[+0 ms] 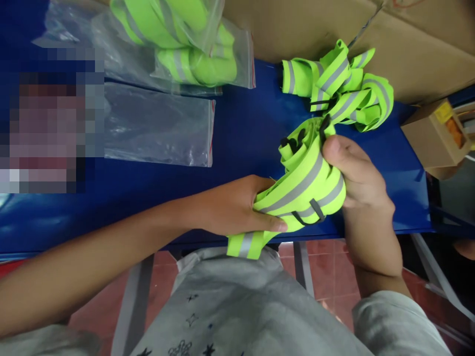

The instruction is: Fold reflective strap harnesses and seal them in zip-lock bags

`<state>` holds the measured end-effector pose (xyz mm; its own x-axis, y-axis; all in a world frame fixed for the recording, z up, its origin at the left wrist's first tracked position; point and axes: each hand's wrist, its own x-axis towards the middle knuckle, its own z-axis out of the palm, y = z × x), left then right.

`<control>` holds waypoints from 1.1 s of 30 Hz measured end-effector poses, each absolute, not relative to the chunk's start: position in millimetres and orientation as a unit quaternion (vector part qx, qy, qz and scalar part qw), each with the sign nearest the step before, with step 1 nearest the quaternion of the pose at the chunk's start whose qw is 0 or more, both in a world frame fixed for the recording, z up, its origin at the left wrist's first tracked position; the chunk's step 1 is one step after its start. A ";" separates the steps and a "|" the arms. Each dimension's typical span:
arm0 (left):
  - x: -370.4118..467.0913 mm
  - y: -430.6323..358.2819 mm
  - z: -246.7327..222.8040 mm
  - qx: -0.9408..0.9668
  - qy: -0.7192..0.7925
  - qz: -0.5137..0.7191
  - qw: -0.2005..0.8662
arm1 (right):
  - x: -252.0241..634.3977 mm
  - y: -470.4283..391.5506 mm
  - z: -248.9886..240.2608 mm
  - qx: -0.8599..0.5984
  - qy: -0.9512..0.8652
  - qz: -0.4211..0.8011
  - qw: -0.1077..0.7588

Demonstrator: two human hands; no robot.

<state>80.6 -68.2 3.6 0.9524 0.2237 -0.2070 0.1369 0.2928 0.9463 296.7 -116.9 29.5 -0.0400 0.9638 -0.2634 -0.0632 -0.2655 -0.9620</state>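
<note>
A folded bundle of neon yellow-green reflective strap point(302, 185) with grey stripes and black loops is held between my two hands above the front edge of the blue table. My left hand point(241, 205) grips its left end, thumb on top, and a short strap end hangs below that hand. At the bundle's right side, my right hand point(358, 170) pinches it near a black buckle, with the thumb uppermost. Just beyond the bundle lies a loose heap of similar straps point(347, 91).
Clear zip bags holding more neon straps point(200, 64) lie at the back left, with a flat zip bag point(159, 123) in front of them on the blue table point(241, 128). Cardboard point(293, 29) stands along the back. A small open carton point(432, 136) is at the right.
</note>
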 end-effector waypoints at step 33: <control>86.1 -65.1 -12.7 0.680 0.247 0.163 0.671 | 287.2 -112.6 -0.8 -0.612 -0.613 0.295 0.404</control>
<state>86.1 -65.1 -12.7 0.8249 0.5547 -0.1089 0.1165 0.0218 0.9930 287.2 -112.6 -0.8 0.0757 0.9881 0.1337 0.5123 0.0765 -0.8554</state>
